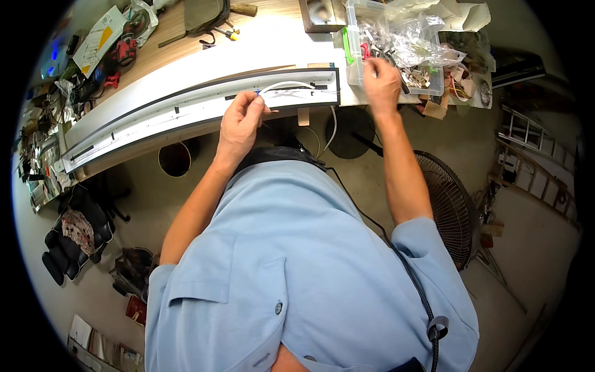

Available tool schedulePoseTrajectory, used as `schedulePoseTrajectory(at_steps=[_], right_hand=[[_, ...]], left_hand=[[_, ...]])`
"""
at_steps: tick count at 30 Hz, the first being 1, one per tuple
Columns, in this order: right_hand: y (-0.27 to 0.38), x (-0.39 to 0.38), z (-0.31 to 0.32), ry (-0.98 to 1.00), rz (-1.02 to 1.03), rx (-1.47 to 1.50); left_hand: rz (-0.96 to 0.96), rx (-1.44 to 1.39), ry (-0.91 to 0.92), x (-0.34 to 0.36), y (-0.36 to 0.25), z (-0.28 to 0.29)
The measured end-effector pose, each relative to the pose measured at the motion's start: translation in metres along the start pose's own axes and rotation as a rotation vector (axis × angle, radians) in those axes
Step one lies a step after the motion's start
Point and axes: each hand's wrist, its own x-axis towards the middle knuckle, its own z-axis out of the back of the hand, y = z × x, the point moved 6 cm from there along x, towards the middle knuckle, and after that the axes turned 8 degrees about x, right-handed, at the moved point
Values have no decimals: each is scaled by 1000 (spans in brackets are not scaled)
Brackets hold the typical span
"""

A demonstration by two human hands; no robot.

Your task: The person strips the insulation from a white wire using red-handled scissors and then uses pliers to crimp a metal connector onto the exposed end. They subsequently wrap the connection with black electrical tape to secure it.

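Now left hand [240, 121] pinches white wire [286, 85] by small blue connector [256, 92], over right end of long white panel with black frame [186, 105] on wooden workbench [167, 40]. Right hand [381, 84] reaches into clear plastic parts box [356, 59], fingers curled among bagged hardware; grip hidden, cannot tell. Floor fan [449, 211] stands below right.

Plastic bags [415, 43] crowd the clear box [356, 68]; the panel's [186, 108] left lies open.

Clear glossy plastic box [358, 59], matt wooden bench [173, 37], smooth white panel [186, 105].
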Motion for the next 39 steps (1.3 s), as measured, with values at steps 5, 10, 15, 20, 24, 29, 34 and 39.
schedulePoseTrajectory(at_steps=[5, 10, 15, 20, 24, 29, 34, 39], right_hand=[[2, -58, -43, 321, -215, 74], [-19, -68, -49, 384, -333, 192], [-29, -68, -48, 407, -379, 196], [-37, -75, -57, 349, -412, 230], [-36, -76, -53, 341, -463, 241], [-32, -76, -50, 269, -480, 328], [-8, -81, -36, 198, -532, 495], [54, -90, -18, 95, -281, 486]], left_hand=[[-45, 392, 86, 2, -19, -36], [58, 640, 184, 4, -27, -58], [134, 628, 267, 12, -28, -63], [169, 591, 268, 18, -20, -55], [142, 611, 273, 17, -16, -48], [107, 590, 271, 15, -11, -42], [67, 628, 270, 14, -12, -34], [-117, 787, 192, 22, -24, -38]])
